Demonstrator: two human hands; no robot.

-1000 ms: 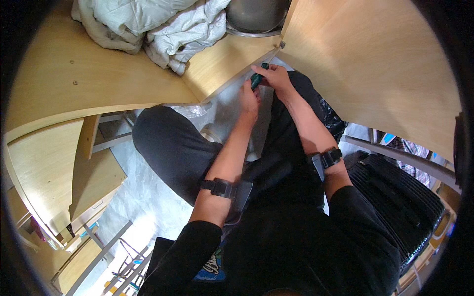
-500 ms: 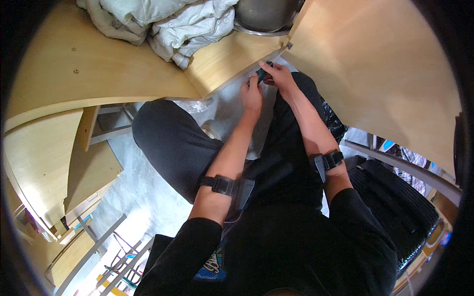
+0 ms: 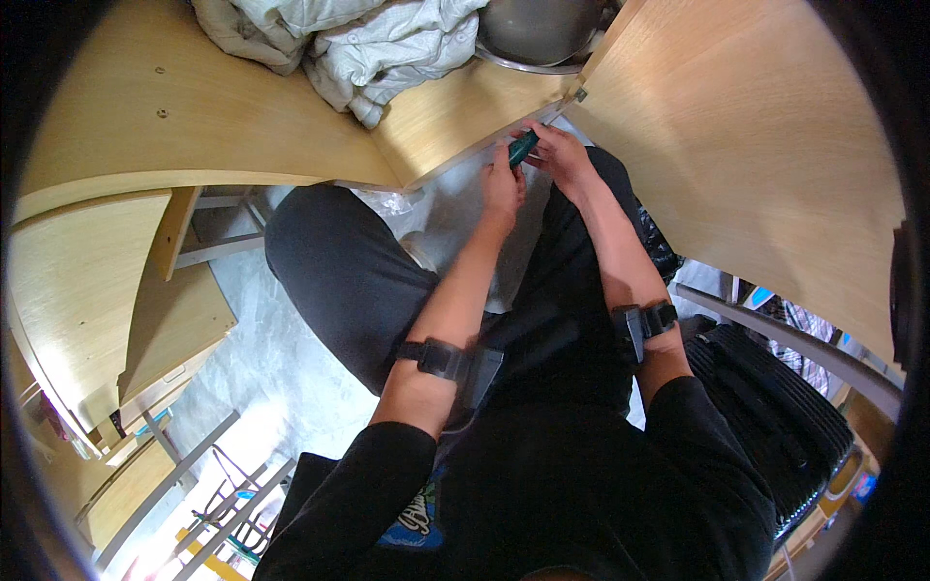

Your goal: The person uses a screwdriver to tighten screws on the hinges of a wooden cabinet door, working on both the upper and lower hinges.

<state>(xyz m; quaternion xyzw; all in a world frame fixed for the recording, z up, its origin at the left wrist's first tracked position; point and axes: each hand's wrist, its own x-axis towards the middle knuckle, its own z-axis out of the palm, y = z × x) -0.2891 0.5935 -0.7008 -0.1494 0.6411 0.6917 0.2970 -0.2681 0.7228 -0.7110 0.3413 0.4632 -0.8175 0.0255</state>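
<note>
Between my hands, above the front edge of the cabinet floor, is a small dark green, rounded oblong thing (image 3: 523,147); its exact kind does not show. My left hand (image 3: 502,188) is closed around its lower end, thumb along the side. At the upper end, the fingers of my right hand (image 3: 563,160) are bent and pinch it. Part of the thing is covered by my fingers. The wooden cabinet floor (image 3: 455,116) and the lower edge of the open door (image 3: 736,126) lie close to both hands.
Folded pale bedding (image 3: 392,53) lies inside the cabinet, beside a dark metal pot (image 3: 538,34). My bent knees flank the grey floor (image 3: 465,208). A black ribbed suitcase (image 3: 765,416) stands at the right. Metal rails and wooden furniture (image 3: 82,300) are at the left.
The green thing shows more between my hands, as my left fingers sit lower on it. Both hands have shifted slightly right, along with a small shift of the whole view.
</note>
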